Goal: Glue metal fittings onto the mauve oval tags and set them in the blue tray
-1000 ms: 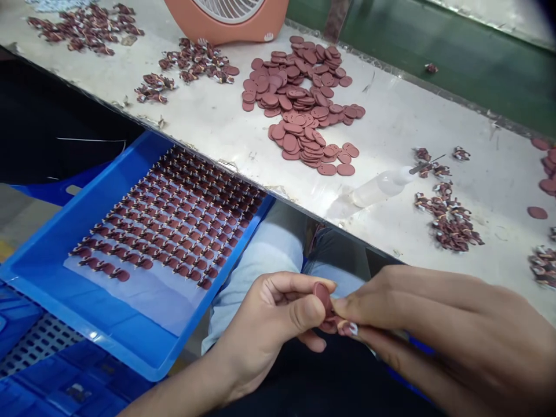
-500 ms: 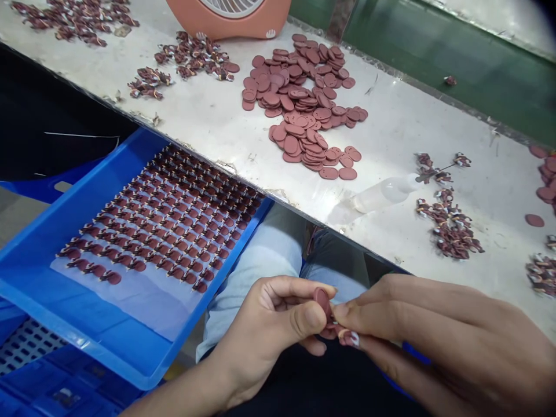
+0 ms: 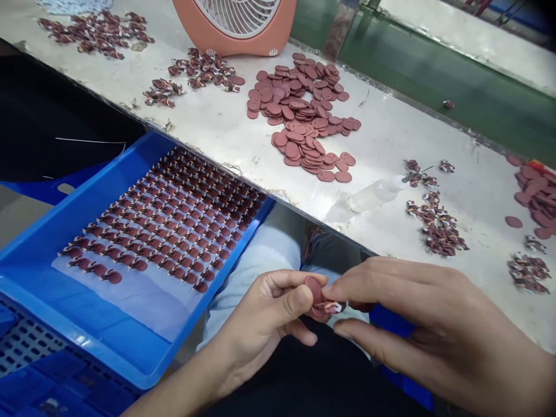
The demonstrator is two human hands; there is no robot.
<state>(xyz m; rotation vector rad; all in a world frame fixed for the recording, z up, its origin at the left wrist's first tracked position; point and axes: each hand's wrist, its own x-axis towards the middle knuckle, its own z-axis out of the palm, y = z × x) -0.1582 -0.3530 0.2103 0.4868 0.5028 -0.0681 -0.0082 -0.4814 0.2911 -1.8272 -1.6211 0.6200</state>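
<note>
My left hand (image 3: 278,313) pinches a reddish-brown oval disc (image 3: 314,288) between thumb and forefinger. Against the disc sits a small brown figure with white and orange parts (image 3: 332,307). My right hand (image 3: 417,318) is just to the right, its thumb and forefinger apart around the figure, the forefinger tip near the disc's edge. Beyond my hands, a heap of similar discs (image 3: 299,107) lies on the white table (image 3: 208,124). At the left, a blue tray (image 3: 165,362) holds rows of discs with figures on them.
An orange fan (image 3: 237,29) stands at the table's back. A clear bottle with a thin tip (image 3: 376,196) lies near the front edge. Piles of small figures (image 3: 443,229) are to its right, others at the far left. More discs (image 3: 536,194) lie at the right edge.
The thumb and forefinger of my right hand have spread apart from the small figure. My left hand has shifted slightly left with the disc. The view has tilted a little upward.
</note>
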